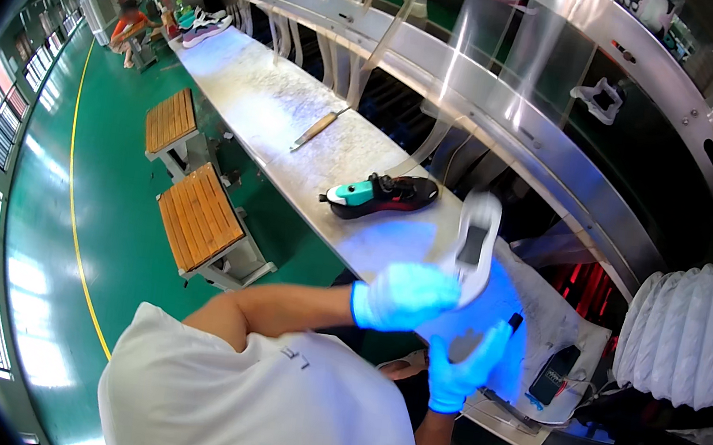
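My left hand (405, 298), in a glove glowing blue, is closed on the near end of a white shoe sole (477, 268) with a dark inset panel. The sole is tilted up above the bench and its far end is blurred. My right hand (465, 371), gloved alike, is just right of and nearer than the left, thumb and fingers spread apart. A small black object (515, 320) shows at its fingertips; whether it is held I cannot tell. Left of the sole, a black and turquoise shoe (380, 196) lies on the bench.
A wooden-handled tool (318, 130) lies farther along the long pale bench (250, 76). To the right are a black device (553, 374) with wires and a white ribbed duct (694, 339). Clear plastic strips (477, 42) hang over the machine opening. Two slatted stools (200, 217) stand left.
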Demonstrator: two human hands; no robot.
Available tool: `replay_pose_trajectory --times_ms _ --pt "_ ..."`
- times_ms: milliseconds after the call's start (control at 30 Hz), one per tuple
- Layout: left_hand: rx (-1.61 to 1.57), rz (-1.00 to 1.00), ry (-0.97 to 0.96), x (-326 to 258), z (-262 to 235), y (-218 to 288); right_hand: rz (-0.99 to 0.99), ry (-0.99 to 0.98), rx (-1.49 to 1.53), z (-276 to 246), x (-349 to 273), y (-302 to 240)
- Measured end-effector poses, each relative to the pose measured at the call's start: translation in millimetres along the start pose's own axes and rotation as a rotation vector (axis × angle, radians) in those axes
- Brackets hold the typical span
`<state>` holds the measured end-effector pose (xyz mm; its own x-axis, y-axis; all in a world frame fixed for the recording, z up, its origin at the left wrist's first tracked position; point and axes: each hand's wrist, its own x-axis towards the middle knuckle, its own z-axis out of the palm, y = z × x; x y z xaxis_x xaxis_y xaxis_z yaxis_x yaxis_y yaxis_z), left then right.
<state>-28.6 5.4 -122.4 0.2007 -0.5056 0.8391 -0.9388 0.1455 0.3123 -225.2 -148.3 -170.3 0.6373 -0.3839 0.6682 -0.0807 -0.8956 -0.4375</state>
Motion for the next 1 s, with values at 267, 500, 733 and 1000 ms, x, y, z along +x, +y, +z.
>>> replay_pose_trajectory --times_ms 267,500,733,1000 --pt "-0.125 -0.455 -0.388 -57.7 -53.4 48.6 0.187 -0.266 0.056 22.8 -57.3 -3.7" --pt "0.638 -0.382 -0.139 -6.7 -121.7 -60.0 0.262 -0.148 0.055 24.9 -70.4 -17.2" --pt "0.509 -0.785 -0.716 49.8 -103.2 -143.7 0.086 -0.092 -0.104 47.7 -50.4 -13.6" --pt "0.003 0.363 -1.042 100.7 -68.4 -96.9 0.150 -0.060 -0.168 11.8 -82.5 11.2"
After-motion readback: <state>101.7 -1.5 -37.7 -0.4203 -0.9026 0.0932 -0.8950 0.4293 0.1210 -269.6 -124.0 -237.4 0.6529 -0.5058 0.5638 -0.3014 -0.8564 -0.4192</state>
